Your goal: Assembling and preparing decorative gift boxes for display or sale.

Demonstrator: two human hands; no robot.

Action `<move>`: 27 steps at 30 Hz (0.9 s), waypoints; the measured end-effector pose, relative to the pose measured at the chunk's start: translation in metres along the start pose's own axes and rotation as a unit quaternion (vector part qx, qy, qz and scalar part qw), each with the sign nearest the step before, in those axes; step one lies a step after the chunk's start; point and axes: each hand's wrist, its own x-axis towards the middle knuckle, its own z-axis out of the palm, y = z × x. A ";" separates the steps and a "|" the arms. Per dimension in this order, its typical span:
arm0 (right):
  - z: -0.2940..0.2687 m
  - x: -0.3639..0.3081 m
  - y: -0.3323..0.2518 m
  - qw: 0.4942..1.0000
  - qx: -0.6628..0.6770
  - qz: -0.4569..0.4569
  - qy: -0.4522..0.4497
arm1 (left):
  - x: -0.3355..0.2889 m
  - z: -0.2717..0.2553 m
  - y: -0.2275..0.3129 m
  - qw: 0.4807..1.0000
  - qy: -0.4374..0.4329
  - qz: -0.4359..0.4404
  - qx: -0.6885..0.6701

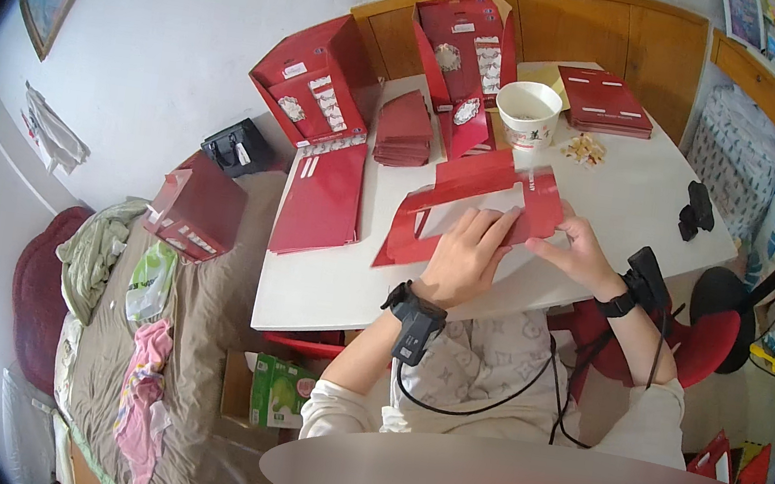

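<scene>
Head view: hands touch smooth, angular red cardboard.

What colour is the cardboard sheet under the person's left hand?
The cardboard sheet is red, clearest in the head view.

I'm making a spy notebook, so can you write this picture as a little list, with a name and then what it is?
Left hand: palm down over a red card piece
Right hand: touching that piece's right end
Wrists: a black device strapped on each
Table: white
Back of table: two upright red boxes
Right of them: a white bowl, small pale bits and a red stack
Bed: brown cover, another red box, pink cloth
</scene>
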 end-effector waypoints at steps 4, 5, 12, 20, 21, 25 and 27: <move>0.003 0.002 -0.004 0.999 0.033 0.010 -0.010 | 0.001 -0.006 0.005 1.000 0.006 0.002 0.003; 0.004 0.002 -0.005 1.000 0.029 0.001 0.007 | 0.001 -0.006 0.006 1.000 0.021 0.000 -0.009; 0.010 0.000 -0.012 0.998 -0.020 -0.034 0.043 | -0.001 -0.006 0.010 0.998 0.050 0.011 0.024; 0.013 -0.003 -0.016 0.997 -0.006 -0.044 0.065 | 0.003 -0.014 0.021 0.998 0.051 0.010 0.037; 0.014 -0.003 -0.015 0.996 0.005 -0.050 0.078 | 0.002 -0.016 0.020 0.998 0.051 0.009 0.037; 0.006 -0.008 -0.015 0.991 0.095 0.006 0.096 | -0.006 -0.024 0.010 0.999 0.023 -0.042 -0.012; 0.003 -0.010 -0.011 0.993 0.096 0.033 0.062 | -0.008 -0.025 0.009 0.999 0.005 -0.035 -0.006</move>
